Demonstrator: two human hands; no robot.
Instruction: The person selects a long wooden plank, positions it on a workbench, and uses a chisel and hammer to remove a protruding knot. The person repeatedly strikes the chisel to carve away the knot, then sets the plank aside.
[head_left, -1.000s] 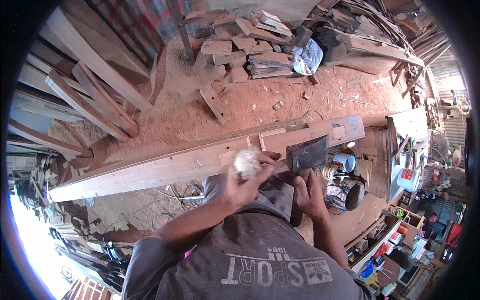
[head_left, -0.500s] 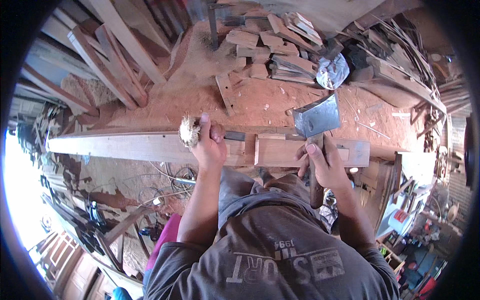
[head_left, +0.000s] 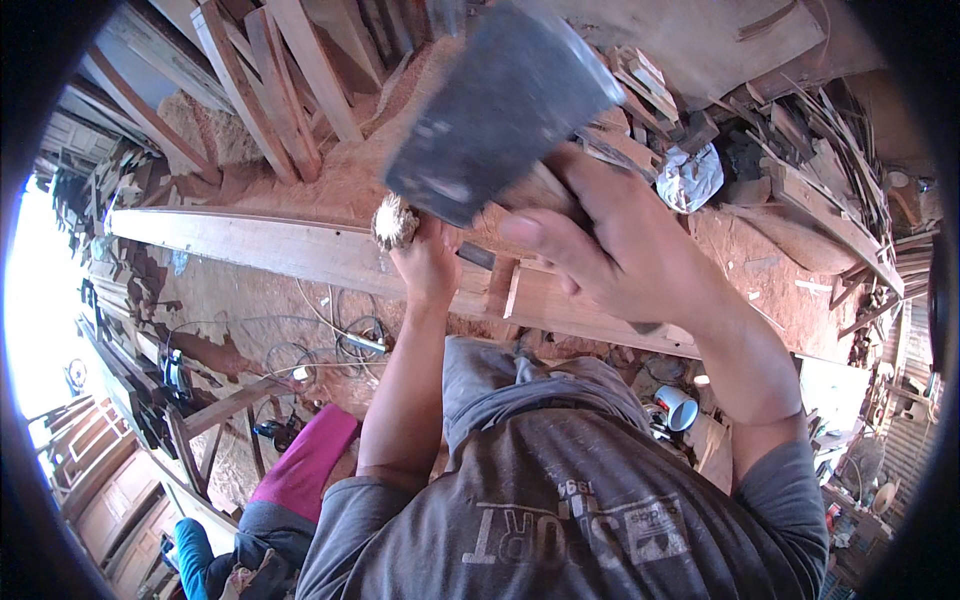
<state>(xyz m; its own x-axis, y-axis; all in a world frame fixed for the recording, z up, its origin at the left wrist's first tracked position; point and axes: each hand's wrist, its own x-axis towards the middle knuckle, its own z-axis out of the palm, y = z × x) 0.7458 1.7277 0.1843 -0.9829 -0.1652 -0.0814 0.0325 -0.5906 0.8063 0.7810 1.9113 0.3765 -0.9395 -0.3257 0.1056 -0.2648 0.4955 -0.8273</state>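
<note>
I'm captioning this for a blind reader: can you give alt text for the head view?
A person's right hand raises a broad-bladed hatchet close to the camera, blurred, while the left hand holds a pale fibrous wad against a long wooden beam. Scrap timber and sawdust lie beyond.

Counted: one hatchet blade [head_left: 500, 110], one pale wad [head_left: 395, 222], one long plank [head_left: 300, 250], one white cup [head_left: 680, 408], two hands.
</note>
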